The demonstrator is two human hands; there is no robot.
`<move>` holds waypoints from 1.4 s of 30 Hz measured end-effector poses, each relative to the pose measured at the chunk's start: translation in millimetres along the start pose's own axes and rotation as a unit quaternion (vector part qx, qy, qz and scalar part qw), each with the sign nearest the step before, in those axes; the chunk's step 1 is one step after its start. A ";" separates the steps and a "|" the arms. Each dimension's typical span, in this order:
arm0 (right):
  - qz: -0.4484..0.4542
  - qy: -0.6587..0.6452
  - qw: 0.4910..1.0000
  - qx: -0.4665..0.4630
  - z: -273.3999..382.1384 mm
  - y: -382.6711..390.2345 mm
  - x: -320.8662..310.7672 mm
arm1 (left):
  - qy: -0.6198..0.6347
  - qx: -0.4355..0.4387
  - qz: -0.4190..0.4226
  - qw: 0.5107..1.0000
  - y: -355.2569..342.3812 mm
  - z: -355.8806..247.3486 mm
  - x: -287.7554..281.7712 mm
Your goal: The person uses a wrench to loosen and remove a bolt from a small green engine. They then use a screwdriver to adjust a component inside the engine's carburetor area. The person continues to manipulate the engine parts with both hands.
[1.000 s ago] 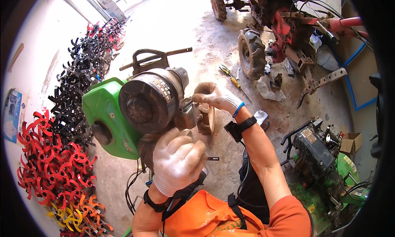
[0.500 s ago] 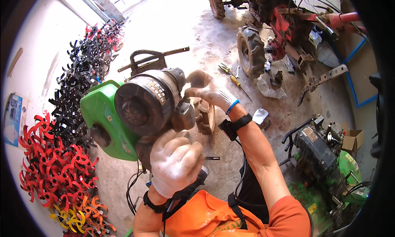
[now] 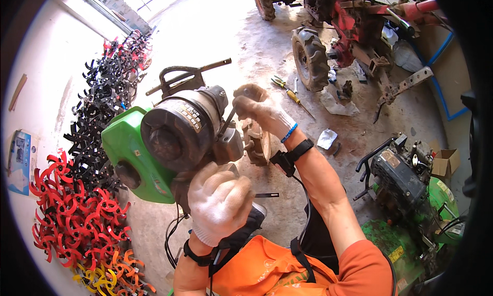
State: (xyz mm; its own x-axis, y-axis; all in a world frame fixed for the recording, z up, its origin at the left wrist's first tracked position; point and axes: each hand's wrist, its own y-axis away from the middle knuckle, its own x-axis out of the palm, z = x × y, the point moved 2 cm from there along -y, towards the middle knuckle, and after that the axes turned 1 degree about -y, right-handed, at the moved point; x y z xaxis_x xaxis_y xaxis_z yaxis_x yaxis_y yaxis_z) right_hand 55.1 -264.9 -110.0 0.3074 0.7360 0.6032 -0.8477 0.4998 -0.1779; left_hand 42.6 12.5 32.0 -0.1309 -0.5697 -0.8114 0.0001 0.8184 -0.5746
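My right hand (image 3: 259, 106), in a stained white knit glove, is closed on a dark metal bar (image 3: 225, 124) that slants down beside the engine's black round housing (image 3: 174, 131). My left hand (image 3: 218, 198), gloved too, is curled at the underside of the engine; what its fingers grip is hidden. The machine has a green tank (image 3: 128, 147) on the left, a black frame handle (image 3: 174, 77) behind and a dirty wheel-like metal part (image 3: 257, 144) on the right.
Blade piles, black (image 3: 92, 116) and red (image 3: 77, 214), line the left wall. A red tractor (image 3: 354, 29) with a tyre (image 3: 308, 59) stands back right. A screwdriver (image 3: 292, 95), pliers and wrench lie on the floor (image 3: 272, 54). A green machine (image 3: 400, 178) and cardboard box (image 3: 444, 162) are right.
My right hand has risen a little, and the dark bar in it now shows more fully and more upright. My left hand stays at the engine's underside.
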 end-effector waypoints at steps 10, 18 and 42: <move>-0.119 -0.145 0.975 0.120 -57.0 33.9 -14.6 | -0.001 0.027 -0.016 0.999 -7.9 0.0 -1.9; -0.119 -0.147 0.979 0.080 -58.8 43.2 -3.2 | -0.003 0.027 -0.012 1.000 -7.6 -0.5 -2.2; -0.188 -0.037 0.977 0.093 -35.3 60.5 11.9 | -0.007 -0.027 0.037 0.999 -0.4 -3.4 -1.5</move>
State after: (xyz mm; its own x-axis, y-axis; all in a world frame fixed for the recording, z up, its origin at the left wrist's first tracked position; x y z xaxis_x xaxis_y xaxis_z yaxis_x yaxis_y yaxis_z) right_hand 22.7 -209.7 -141.0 0.5861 0.4781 0.6542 -0.7467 0.6322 0.2070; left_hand 39.4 13.3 33.8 -0.1186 -0.5076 -0.8534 -0.0441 0.8613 -0.5061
